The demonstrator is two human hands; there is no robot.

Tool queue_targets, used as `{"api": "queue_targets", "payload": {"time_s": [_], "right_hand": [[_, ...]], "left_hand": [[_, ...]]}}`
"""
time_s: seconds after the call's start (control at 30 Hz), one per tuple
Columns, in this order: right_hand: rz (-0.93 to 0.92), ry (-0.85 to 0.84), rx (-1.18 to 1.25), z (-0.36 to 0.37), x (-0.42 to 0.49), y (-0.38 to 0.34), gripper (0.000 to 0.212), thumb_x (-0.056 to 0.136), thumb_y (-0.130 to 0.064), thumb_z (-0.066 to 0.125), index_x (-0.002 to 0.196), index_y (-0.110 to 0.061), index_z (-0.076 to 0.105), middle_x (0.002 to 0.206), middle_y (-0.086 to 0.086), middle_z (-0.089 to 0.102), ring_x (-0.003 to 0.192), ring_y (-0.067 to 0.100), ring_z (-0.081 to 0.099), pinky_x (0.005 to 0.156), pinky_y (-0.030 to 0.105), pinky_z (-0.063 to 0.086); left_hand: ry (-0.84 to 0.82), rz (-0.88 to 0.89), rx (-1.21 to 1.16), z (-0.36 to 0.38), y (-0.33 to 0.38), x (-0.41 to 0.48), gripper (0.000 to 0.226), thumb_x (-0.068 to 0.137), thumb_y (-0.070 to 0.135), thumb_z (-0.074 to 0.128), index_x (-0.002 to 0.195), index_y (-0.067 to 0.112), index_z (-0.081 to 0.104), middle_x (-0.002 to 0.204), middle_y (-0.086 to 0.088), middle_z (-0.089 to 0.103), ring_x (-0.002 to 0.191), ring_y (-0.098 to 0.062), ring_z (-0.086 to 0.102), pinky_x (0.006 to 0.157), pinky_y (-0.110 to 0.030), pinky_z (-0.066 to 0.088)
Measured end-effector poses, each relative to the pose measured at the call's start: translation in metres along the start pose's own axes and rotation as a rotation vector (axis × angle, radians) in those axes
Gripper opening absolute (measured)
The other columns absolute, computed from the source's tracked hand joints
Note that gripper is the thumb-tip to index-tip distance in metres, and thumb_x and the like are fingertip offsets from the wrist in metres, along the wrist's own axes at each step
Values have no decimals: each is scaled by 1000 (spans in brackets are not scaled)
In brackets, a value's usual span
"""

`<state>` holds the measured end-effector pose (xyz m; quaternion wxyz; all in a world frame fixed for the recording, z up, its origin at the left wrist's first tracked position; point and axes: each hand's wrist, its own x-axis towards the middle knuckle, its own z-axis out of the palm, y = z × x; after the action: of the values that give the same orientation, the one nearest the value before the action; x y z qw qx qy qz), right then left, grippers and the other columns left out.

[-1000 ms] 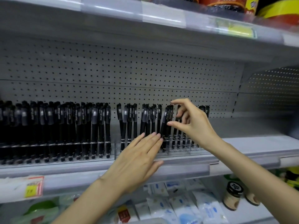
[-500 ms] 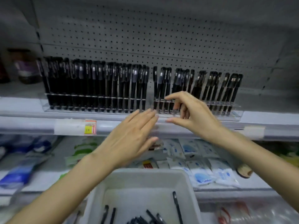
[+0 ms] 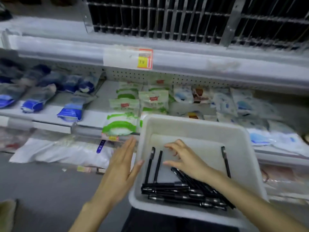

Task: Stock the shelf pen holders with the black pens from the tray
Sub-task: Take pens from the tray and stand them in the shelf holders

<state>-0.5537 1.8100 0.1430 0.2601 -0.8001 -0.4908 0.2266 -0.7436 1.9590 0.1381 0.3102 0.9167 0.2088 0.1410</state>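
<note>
A white tray (image 3: 192, 126) sits low in front of me with several black pens (image 3: 177, 192) piled at its near end; two lie lengthwise on the left and one (image 3: 226, 162) lies alone on the right. My right hand (image 3: 185, 160) hovers inside the tray above the pens, fingers spread and loosely bent, holding nothing. My left hand (image 3: 122, 169) is flat with straight fingers beside the tray's left wall. The clear pen holders (image 3: 167, 19) full of black pens line the shelf at the top of the view.
A price label (image 3: 145, 58) is stuck on the shelf's front rail. On the lower shelf lie green-white packets (image 3: 127, 106), blue packets (image 3: 70, 111) to the left and pale packets (image 3: 234, 102) to the right. White bags (image 3: 66, 153) lie lower left, above grey floor.
My view has tipped down from the pen holders to the tray. Both hands dropped from the shelf; the right is now inside the tray over the pens, the left at its left side.
</note>
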Motion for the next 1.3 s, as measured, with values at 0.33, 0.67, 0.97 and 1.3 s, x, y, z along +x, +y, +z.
{"api": "queue_targets", "payload": {"time_s": [0.33, 0.67, 0.97, 1.3], "right_hand": [[12, -18, -409, 47, 37, -2, 73, 87, -55, 53, 147, -19, 31, 147, 8, 27, 134, 26, 22, 110, 34, 22], [106, 123, 463, 53, 16, -18, 32, 84, -11, 70, 103, -26, 49, 89, -13, 64, 87, -1, 59, 81, 12, 44], [122, 19, 682, 51, 17, -34, 30, 86, -4, 65, 104, -26, 57, 83, -7, 61, 76, 6, 62, 77, 18, 49], [193, -59, 820, 52, 30, -33, 26, 86, 3, 64, 82, -20, 53, 78, 0, 56, 70, 5, 55, 63, 22, 54]], "left_hand": [[-90, -145, -189, 19, -6, -12, 63, 89, 66, 15, 147, 41, 5, 152, 30, 2, 139, 15, -3, 109, -5, -3], [-105, -203, -366, 21, -6, -15, 58, 95, 56, 26, 150, 40, 18, 153, 31, 16, 140, 12, 11, 112, -10, 11], [9, -256, -463, 14, -2, 2, 53, 96, 49, 35, 145, 30, 38, 144, 24, 41, 132, 13, 32, 108, -9, 25], [89, -244, -447, 19, 18, 10, 47, 100, 45, 31, 142, 28, 44, 141, 18, 47, 129, 12, 36, 102, -1, 23]]}}
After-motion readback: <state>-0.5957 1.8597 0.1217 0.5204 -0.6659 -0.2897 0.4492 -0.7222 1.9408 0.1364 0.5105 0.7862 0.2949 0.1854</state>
